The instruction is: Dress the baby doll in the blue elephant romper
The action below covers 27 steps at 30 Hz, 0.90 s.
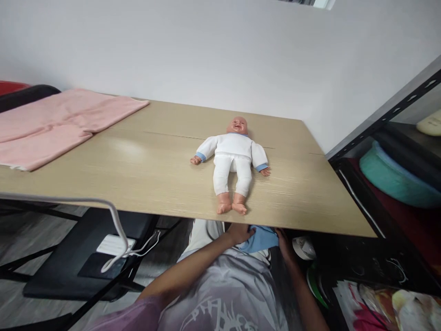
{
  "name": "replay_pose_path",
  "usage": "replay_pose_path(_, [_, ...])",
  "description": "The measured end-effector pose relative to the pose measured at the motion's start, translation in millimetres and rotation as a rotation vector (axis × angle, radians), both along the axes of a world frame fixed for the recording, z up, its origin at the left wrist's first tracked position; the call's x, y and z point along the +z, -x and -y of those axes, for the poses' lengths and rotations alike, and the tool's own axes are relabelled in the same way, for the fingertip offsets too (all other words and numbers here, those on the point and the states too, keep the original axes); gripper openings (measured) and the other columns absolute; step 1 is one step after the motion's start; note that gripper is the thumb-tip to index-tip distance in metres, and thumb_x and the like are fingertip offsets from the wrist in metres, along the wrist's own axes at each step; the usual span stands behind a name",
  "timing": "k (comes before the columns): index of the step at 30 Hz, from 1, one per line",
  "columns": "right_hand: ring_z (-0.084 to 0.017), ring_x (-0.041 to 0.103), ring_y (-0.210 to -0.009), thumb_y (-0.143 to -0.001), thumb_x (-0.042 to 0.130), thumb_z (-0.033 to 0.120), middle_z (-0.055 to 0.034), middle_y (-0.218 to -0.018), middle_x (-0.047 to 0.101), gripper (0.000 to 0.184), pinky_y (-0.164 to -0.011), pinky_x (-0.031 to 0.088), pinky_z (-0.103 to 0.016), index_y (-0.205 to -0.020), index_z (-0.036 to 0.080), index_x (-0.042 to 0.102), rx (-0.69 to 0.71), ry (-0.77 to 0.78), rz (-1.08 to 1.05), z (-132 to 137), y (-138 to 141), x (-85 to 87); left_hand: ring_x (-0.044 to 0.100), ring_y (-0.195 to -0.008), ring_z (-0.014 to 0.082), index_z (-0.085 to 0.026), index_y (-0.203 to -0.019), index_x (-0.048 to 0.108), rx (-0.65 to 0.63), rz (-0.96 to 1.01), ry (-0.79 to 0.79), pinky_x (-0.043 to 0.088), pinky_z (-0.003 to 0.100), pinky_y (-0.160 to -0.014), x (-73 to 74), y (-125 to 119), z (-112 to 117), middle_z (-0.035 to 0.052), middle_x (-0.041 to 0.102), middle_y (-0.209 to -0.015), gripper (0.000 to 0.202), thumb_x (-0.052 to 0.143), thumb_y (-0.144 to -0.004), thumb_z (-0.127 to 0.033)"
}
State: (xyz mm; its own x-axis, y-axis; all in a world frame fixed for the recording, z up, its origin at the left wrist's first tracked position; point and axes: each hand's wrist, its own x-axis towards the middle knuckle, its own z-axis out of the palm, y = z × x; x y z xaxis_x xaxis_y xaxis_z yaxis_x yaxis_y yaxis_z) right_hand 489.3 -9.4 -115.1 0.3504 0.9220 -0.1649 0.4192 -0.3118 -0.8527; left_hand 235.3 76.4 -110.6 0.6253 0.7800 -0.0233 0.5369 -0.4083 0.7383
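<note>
In my lap, just under the table's front edge, lies a piece of blue cloth [261, 240]. My left hand [240, 233] is closed on its left side, thumb over the fabric. At the cloth's right edge is my right hand [283, 241], closed on the fabric with its fingers partly hidden. Above them, a baby doll [234, 156] lies face up on the table, arms spread and feet toward me. It wears a white top and white trousers with blue cuffs and collar; its feet are bare. Neither hand touches the doll.
The wooden table [155, 174] stands against a wall. A pink blanket [65, 122] covers its left end. A black folding chair [69, 257] holds a white power strip [115, 245] with a cable. Shelving at right holds a teal basin [396, 179].
</note>
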Motion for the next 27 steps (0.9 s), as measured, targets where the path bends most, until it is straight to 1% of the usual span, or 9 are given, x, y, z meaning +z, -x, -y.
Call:
replay_pose_path(3, [-0.038, 0.077, -0.124, -0.088, 0.070, 0.083, -0.0119, -0.115, 0.084, 0.060, -0.112, 0.061, -0.057, -0.101, 0.025, 0.079, -0.045, 0.070, -0.035, -6.8, 1.7, 2.8, 0.043, -0.173, 0.0489, -0.008, -0.156, 0.067, -0.023, -0.039, 0.012, 0.028, 0.068, -0.146, 17.8, 1.5, -5.3, 0.0277, 0.056, -0.176, 0.062, 0.073, -0.100, -0.034])
replay_pose_path(6, [-0.041, 0.079, -0.128, -0.081, 0.073, 0.081, -0.0133, -0.118, 0.088, 0.060, -0.115, 0.061, -0.056, -0.103, 0.026, 0.084, 0.007, 0.082, -0.083, 3.9, 7.4, 14.8, 0.047, -0.171, 0.0436, -0.014, -0.157, 0.066, -0.048, -0.030, 0.015, 0.035, 0.061, -0.144, 43.2, 16.4, 8.2, 0.0222, 0.059, -0.176, 0.063, 0.074, -0.096, -0.030])
replay_pose_path(9, [-0.037, 0.079, -0.132, -0.084, 0.078, 0.072, -0.0144, -0.132, 0.087, 0.060, -0.120, 0.060, -0.052, -0.118, 0.023, 0.085, 0.090, 0.040, -0.118, 23.1, 18.6, 40.2, 0.072, -0.141, 0.0384, -0.018, -0.131, 0.077, -0.093, -0.007, 0.039, 0.052, 0.052, -0.129, 71.3, 40.2, 34.1, 0.0171, 0.082, -0.140, 0.036, 0.073, -0.098, -0.032])
replay_pose_path(11, [-0.035, 0.079, -0.134, -0.093, 0.076, 0.067, -0.0142, -0.140, 0.085, 0.055, -0.121, 0.059, -0.051, -0.126, 0.024, 0.085, 0.150, -0.021, -0.069, 35.3, 31.5, 64.9, 0.079, -0.111, 0.0307, -0.021, -0.106, 0.075, -0.132, 0.017, 0.057, 0.058, 0.044, -0.114, 89.3, 59.9, 50.6, 0.0084, 0.084, -0.108, 0.016, 0.072, -0.100, -0.035])
replay_pose_path(14, [-0.031, 0.083, -0.123, -0.110, 0.065, 0.053, -0.0125, -0.134, 0.087, 0.039, -0.114, 0.064, -0.048, -0.130, 0.026, 0.085, 0.248, -0.144, 0.079, 46.8, 59.7, 109.8, 0.070, -0.086, 0.0228, -0.023, -0.079, 0.057, -0.214, 0.171, 0.077, 0.057, 0.035, -0.095, 113.4, 94.0, 66.3, 0.0024, 0.071, -0.083, 0.039, 0.071, -0.106, -0.047])
replay_pose_path(18, [-0.028, 0.085, -0.106, -0.114, 0.063, 0.032, -0.0100, -0.113, 0.088, 0.024, -0.098, 0.070, -0.041, -0.118, 0.026, 0.085, 0.395, -0.478, 0.133, 44.6, 97.6, 169.0, 0.066, -0.084, 0.0212, -0.022, -0.075, 0.057, -0.268, 0.271, -0.079, 0.053, 0.033, -0.089, 136.8, 139.0, 71.3, 0.0043, 0.071, -0.086, 0.050, 0.060, -0.117, -0.048])
replay_pose_path(22, [-0.025, 0.084, -0.096, -0.107, 0.065, 0.007, -0.0042, -0.106, 0.087, 0.035, -0.091, 0.070, -0.039, -0.126, 0.031, 0.081, 0.565, -0.796, 0.130, 24.5, 116.9, 215.3, 0.063, -0.084, 0.0221, -0.023, -0.088, 0.064, 0.001, 0.293, -0.430, 0.051, 0.035, -0.082, 151.2, 165.5, 67.0, 0.0045, 0.069, -0.090, 0.027, 0.073, -0.110, -0.036])
replay_pose_path(25, [-0.022, 0.083, -0.095, -0.103, 0.065, -0.002, -0.0025, -0.106, 0.087, 0.044, -0.090, 0.069, -0.037, -0.128, 0.031, 0.080, 0.719, -0.916, 0.113, 3.8, 122.4, 247.9, 0.070, -0.108, 0.0255, -0.025, -0.109, 0.060, 0.153, 0.488, -0.509, 0.059, 0.040, -0.097, 168.3, 169.0, 53.6, 0.0086, 0.069, -0.115, 0.024, 0.082, -0.103, -0.033])
replay_pose_path(27, [-0.020, 0.082, -0.098, -0.102, 0.067, -0.004, -0.0016, -0.107, 0.086, 0.044, -0.094, 0.068, -0.035, -0.128, 0.029, 0.079, 0.831, -0.939, 0.103, -9.3, 126.1, 272.0, 0.068, -0.135, 0.0331, -0.027, -0.129, 0.056, 0.077, 0.607, -0.444, 0.059, 0.053, -0.114, 188.1, 165.0, 36.9, 0.0156, 0.065, -0.140, 0.046, 0.086, -0.101, -0.044])
